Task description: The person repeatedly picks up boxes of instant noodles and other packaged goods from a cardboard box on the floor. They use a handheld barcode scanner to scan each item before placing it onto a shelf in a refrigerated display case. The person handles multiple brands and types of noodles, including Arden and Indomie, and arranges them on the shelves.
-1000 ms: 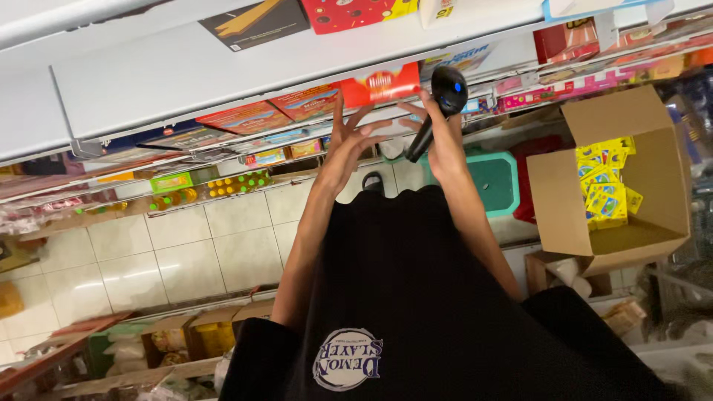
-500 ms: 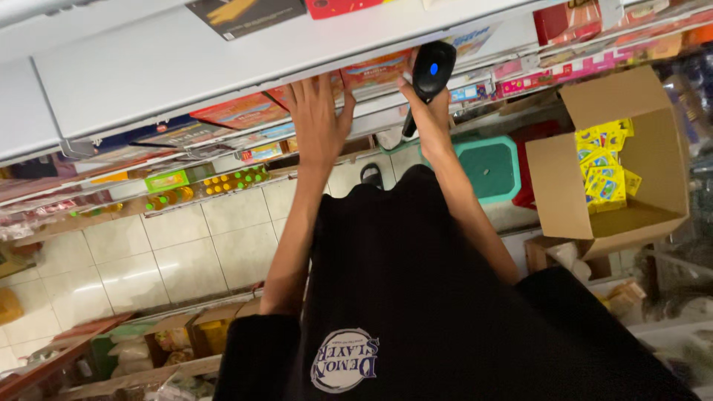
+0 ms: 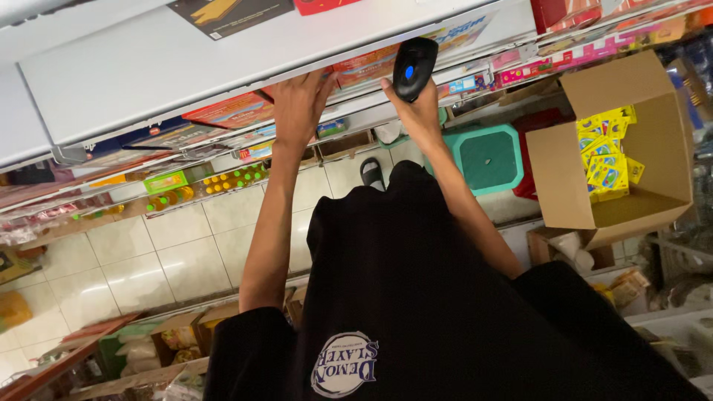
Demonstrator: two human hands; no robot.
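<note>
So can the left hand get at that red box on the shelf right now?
Probably yes. The left hand is already reaching in under the white shelf edge at the red box, with nothing visibly between them. The right hand is busy holding the black scanner.

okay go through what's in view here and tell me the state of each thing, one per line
Left hand: open, fingers reaching under the white shelf.
Right hand: closed around the black handheld scanner.
Black handheld scanner: blue light lit.
Cardboard box: flaps open, part filled with yellow packets.
Red box: lying flat on its shelf.
Green stool: upright on the floor.
</note>
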